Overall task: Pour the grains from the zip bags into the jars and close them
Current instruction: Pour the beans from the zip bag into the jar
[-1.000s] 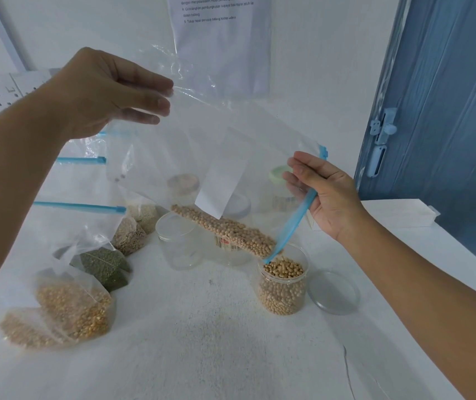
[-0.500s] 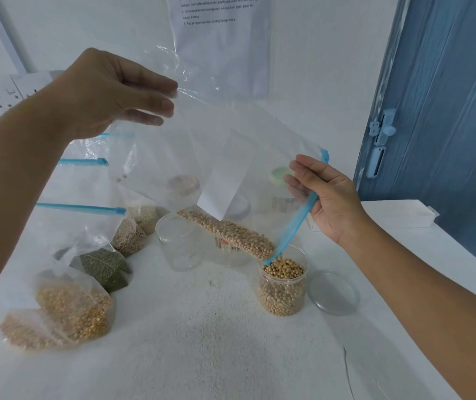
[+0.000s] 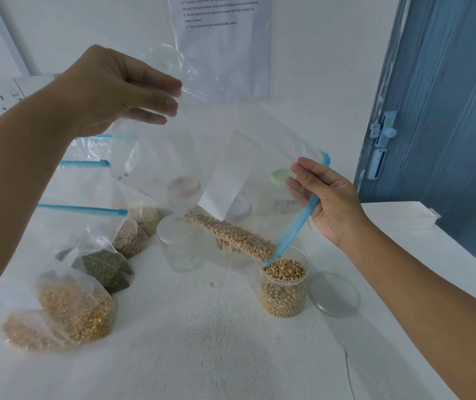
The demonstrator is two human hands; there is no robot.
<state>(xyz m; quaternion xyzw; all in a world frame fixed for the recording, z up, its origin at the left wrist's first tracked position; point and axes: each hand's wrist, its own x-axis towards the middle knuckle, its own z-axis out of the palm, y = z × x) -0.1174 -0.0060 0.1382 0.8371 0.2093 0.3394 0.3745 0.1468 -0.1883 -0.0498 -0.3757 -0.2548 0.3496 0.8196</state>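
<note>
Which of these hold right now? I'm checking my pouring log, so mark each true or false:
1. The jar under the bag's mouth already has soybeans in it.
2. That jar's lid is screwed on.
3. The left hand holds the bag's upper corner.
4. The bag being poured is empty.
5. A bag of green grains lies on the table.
1. True: the jar under the zip bag holds soybeans nearly to its rim.
2. False: the clear lid lies on the table beside the open jar.
3. True: the left hand pinches the raised corner, while the right hand holds the blue zip edge.
4. False: a band of soybeans remains along its lower fold.
5. True: the green-grain bag lies at the left.
</note>
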